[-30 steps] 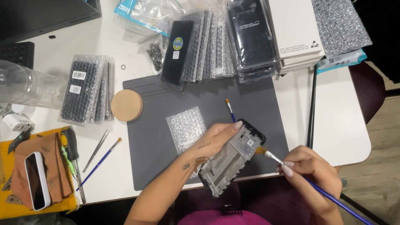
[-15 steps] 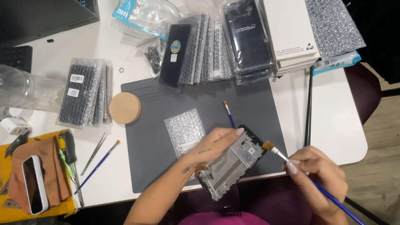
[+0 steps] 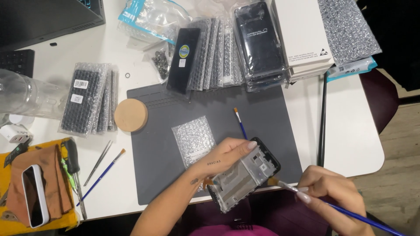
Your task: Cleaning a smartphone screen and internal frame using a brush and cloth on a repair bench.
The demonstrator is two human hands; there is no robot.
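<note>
A black phone frame with a silver metal inner plate (image 3: pixel 244 175) sits tilted at the near edge of the grey rubber mat (image 3: pixel 175 183) on the white worktop (image 3: pixel 350 131). The left hand (image 3: pixel 218 161) lies over it, fingers pinching its edge. The right hand (image 3: pixel 326 196) has fingers pressed around a blue-handled paintbrush (image 3: pixel 306 194), bristles touching the frame's corner.

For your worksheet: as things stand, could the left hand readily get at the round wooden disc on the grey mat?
Probably not at once: the left hand grips the phone frame. The wooden disc lies uncovered up-left on the grey mat, with bare mat between.
</note>
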